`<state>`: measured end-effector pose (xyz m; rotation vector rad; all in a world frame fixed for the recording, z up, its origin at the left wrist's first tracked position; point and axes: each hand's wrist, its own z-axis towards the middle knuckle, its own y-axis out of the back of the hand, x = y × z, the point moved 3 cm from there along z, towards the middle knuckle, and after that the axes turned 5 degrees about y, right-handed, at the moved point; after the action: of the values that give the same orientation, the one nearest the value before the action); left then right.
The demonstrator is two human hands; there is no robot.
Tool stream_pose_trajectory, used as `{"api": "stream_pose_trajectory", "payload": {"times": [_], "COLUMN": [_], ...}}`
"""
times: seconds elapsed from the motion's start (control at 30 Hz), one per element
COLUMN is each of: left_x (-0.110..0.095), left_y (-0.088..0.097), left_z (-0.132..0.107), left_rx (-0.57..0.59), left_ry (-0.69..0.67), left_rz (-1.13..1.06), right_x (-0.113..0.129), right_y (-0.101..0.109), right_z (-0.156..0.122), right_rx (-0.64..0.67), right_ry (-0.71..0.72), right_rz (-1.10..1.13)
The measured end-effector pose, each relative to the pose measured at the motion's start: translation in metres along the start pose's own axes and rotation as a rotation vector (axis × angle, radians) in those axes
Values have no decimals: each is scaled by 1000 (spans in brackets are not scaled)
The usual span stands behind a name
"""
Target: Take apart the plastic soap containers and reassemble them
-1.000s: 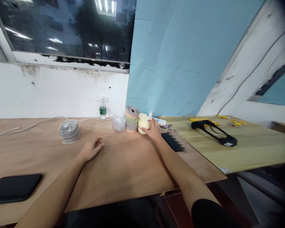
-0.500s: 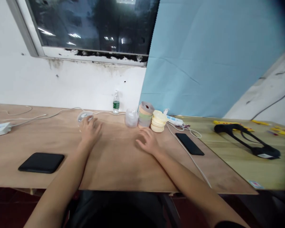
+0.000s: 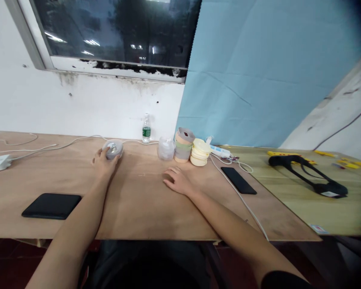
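Note:
My left hand (image 3: 104, 161) is closed round the near side of a clear round plastic container (image 3: 117, 147), fingers at its left and thumb at its right. Something white shows inside the container. On the bare wood to the right lies my right hand (image 3: 177, 180), with its fingers a little bent and apart and nothing in it. Beyond that hand stand a clear stack of plastic cups or tubs (image 3: 166, 149), a taller stack of round pieces in grey, peach and green (image 3: 183, 149), and a stack of pale yellow round pieces (image 3: 199, 154).
A small water bottle (image 3: 146, 130) stands by the wall. A black flat case (image 3: 51, 206) lies at the left, a black phone (image 3: 238, 180) at the right. White cables run to power strips (image 3: 219, 151). A black strap-like frame (image 3: 308, 174) rests on the right table.
My left hand has come round the clear container, which has shifted slightly to the right. My right hand has moved left, away from the stacks.

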<state>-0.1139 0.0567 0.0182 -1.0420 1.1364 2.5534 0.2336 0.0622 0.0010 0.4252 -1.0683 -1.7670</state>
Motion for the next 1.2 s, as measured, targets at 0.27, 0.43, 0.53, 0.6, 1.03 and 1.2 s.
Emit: {"api": "stream_pose_trajectory", "payload": {"times": [0.27,0.43,0.53,0.6,1.03,1.2], "left_x": [-51,-83,-90,-89,-84,-79], "left_y": [-12,-23,-28,-31,-29,-28], "left_z": [-35,-74,-87,-89,-84,-78], "left_rx": [310,728,804,798,770,698], "left_ry": [-362,-510,-518,-511,-511,-546], "left_rz": [-283,-325,-350,-351,-294,-219], "right_x": [-15,-22,-21,-20,-41,-53], "right_y": [7,9,7,5,0,-8], "right_z": [-6,-10,-11,-10,-13,-13], "right_rx": [-116,-61,63,83,-177,-342], "right_ry": [-119,-152,-130,-151,-477,-685], "right_rz": [42,115,159,192,551,801]}}
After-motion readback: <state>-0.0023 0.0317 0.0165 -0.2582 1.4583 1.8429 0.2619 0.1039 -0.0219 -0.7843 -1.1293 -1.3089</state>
